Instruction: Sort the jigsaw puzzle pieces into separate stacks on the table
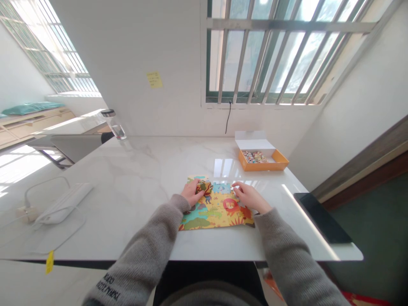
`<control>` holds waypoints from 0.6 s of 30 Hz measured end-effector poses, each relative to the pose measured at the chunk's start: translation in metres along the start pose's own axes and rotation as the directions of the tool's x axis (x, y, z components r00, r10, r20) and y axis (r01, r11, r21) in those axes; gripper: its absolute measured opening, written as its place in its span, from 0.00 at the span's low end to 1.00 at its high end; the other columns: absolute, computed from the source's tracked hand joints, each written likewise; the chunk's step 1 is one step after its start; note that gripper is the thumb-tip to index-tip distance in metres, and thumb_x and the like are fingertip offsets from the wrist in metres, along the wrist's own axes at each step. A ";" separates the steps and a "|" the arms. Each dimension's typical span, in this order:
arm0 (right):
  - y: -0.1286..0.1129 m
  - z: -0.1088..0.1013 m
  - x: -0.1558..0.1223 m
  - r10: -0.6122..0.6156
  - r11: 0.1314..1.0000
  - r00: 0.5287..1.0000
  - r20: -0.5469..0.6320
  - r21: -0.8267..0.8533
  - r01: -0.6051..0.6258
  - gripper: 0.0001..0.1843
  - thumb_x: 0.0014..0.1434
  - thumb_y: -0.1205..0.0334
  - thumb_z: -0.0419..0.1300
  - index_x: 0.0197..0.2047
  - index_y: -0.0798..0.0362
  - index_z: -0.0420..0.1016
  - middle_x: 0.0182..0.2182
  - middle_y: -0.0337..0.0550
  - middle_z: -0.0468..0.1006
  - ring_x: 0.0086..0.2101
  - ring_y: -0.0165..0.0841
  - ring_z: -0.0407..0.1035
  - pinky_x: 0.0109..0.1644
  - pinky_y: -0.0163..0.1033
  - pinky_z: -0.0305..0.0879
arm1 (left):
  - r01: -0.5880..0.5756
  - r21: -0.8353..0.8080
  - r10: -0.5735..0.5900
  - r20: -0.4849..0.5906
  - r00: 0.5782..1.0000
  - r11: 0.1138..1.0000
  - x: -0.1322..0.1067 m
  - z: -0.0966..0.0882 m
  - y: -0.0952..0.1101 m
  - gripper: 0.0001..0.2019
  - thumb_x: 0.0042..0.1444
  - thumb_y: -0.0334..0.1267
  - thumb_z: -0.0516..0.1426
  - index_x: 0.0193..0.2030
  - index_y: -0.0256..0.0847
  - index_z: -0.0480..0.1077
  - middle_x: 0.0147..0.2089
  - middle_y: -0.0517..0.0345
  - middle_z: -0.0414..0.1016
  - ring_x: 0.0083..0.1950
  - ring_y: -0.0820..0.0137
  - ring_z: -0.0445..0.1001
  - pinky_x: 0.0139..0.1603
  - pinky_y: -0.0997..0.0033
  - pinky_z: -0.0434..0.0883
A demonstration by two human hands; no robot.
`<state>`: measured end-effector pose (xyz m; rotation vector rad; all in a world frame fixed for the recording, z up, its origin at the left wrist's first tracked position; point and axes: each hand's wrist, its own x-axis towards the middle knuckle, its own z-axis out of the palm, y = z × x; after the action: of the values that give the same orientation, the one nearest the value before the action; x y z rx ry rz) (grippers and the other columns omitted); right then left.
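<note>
A colourful animal jigsaw puzzle (218, 208) lies flat on the white marble table (137, 178), straight in front of me. My left hand (192, 193) rests on its upper left part, fingers pinched on a small puzzle piece (202, 185). On the puzzle's upper right edge sits my right hand (248, 196), fingers curled and pressing down near a blue area; whether it holds a piece is hidden. Both arms wear grey sleeves.
An open orange box (263, 160) with several loose pieces and a raised white lid stands at the back right. A dark tablet (320, 216) lies at the right edge. A white power strip with cable (62, 204) lies left. A clear bottle (114, 124) stands far left.
</note>
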<state>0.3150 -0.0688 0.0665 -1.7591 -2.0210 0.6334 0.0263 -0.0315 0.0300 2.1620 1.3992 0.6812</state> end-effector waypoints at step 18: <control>-0.014 0.020 -0.074 -0.141 0.983 0.990 -0.013 0.116 0.142 0.14 0.65 0.53 0.53 0.47 0.51 0.74 0.25 0.36 0.71 0.29 0.34 0.66 0.39 0.40 0.61 | -0.002 -0.006 0.002 0.008 1.000 1.000 -0.001 -0.003 0.005 0.14 0.57 0.41 0.58 0.48 0.42 0.66 0.39 0.56 0.77 0.39 0.62 0.76 0.45 0.63 0.70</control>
<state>0.3022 -0.1450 0.0584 -1.5334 -2.0403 0.6861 0.0274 -0.0338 0.0351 2.1594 1.3889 0.6765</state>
